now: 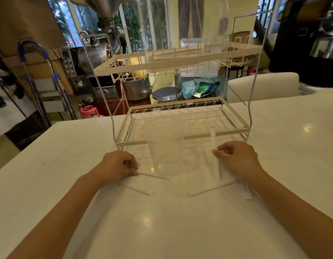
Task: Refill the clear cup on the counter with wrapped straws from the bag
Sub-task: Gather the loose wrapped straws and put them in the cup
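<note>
A white counter (162, 230) is seen from above, with two bare forearms reaching forward across it. In the middle, between the hands, a clear cup (166, 146) stands upright on the counter, just in front of the lower shelf of a two-tier wire dish rack (180, 116). The cup is hard to make out against the white surface, and whether anything is inside it cannot be told.

The left hand (118, 165) is lowered to the counter left of the cup, its fingers curled and closed in a pinch on the end of a wrapped straw (154, 176) that lies flat and points toward the base of the cup. A second flat wrapped straw (137, 188) is seen just below that hand, near the wrist.

The right hand (236, 157) is held right of the cup, loosely curled, with thumb and fingertips closed around an upright wrapped straw (214, 146). This straw stands nearly vertical, its top rising above the hand to the rack's lower shelf and its bottom end reaching down to the counter. Beneath it, another wrapped straw (212, 187) lies across the counter at a slant, and a further white wrapper (247, 191) is partly hidden under the right wrist.

A clear plastic bag (180, 25) is draped over the rack's upper tier; its contents cannot be made out.
</note>
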